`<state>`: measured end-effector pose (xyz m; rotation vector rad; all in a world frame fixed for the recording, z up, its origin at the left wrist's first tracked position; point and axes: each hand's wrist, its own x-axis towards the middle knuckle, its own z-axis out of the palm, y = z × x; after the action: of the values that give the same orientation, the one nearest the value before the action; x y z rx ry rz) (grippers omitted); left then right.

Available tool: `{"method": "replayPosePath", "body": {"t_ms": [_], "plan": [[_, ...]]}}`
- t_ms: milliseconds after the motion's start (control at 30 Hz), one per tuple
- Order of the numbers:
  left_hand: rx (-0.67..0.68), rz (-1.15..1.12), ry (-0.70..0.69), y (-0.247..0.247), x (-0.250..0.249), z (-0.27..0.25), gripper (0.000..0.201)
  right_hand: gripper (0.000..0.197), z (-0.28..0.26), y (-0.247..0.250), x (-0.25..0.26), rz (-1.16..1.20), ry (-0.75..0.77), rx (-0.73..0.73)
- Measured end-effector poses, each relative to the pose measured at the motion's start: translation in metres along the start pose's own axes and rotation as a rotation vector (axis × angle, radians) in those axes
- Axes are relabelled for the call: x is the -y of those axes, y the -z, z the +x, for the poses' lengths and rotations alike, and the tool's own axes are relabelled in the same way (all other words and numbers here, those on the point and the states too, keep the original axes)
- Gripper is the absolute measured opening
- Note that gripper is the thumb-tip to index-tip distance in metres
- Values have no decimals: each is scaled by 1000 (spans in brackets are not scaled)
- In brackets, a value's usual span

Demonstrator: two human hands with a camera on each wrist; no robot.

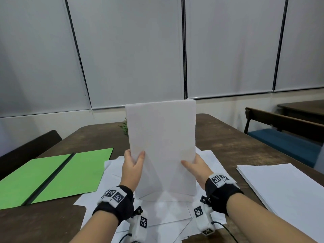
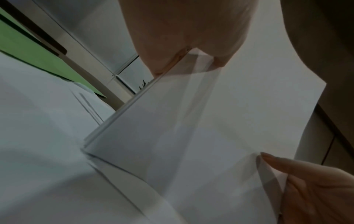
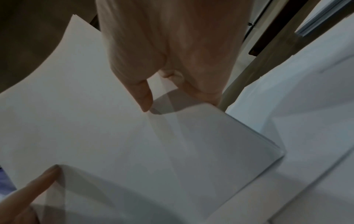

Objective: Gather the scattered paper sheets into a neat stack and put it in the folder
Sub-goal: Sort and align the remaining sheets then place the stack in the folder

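Note:
A stack of white sheets (image 1: 162,148) stands upright on its short edge in the middle of the table. My left hand (image 1: 132,165) grips its left edge, thumb in front and fingers behind. My right hand (image 1: 194,166) grips the right edge the same way. Both wrist views show the stack (image 2: 191,128) (image 3: 134,144) from below, its bottom edge resting on loose sheets (image 1: 166,218) spread over the table. The green folder (image 1: 52,174) lies open and flat at the left, apart from both hands.
A second flat pile of white paper (image 1: 284,188) lies at the right table edge. A small green plant (image 1: 124,128) peeks out behind the stack. A dark chair back (image 1: 29,151) is at the left, a bench with a blue seat (image 1: 284,142) at the right.

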<state>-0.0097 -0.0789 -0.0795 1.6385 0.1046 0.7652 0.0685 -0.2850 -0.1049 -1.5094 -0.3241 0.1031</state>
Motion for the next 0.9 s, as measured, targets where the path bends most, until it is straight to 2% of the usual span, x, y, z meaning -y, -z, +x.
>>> {"method": "replayPosePath", "body": {"t_ms": [167, 267, 400, 500, 600, 700, 767, 833, 900], "plan": [[46, 3, -3, 2, 1, -5, 24, 34, -4, 0, -2, -8, -1, -14], [26, -11, -144, 0, -14, 6, 34, 34, -4, 0, 14, 34, 73, -30], [7, -3, -303, 2, -49, 28, 64, 29, 7, -3, 50, 96, 191, -101], [1, 65, -403, 4, -80, 40, 70, 28, 14, -7, 83, 127, 269, -137], [-17, 282, -502, 4, -107, 51, 64, 43, 18, -8, 106, 115, 338, -153], [4, 391, -486, 6, -115, 59, 43, 70, 20, -7, 119, 43, 457, -125], [2, 427, -458, 8, -113, 61, 32, 80, 18, -7, 127, -37, 533, -105], [-17, 416, -457, 10, -111, 60, 27, 79, 17, -7, 134, -136, 568, -79], [-53, 383, -476, 12, -112, 59, 28, 65, 18, -7, 136, -186, 574, -70]]}}
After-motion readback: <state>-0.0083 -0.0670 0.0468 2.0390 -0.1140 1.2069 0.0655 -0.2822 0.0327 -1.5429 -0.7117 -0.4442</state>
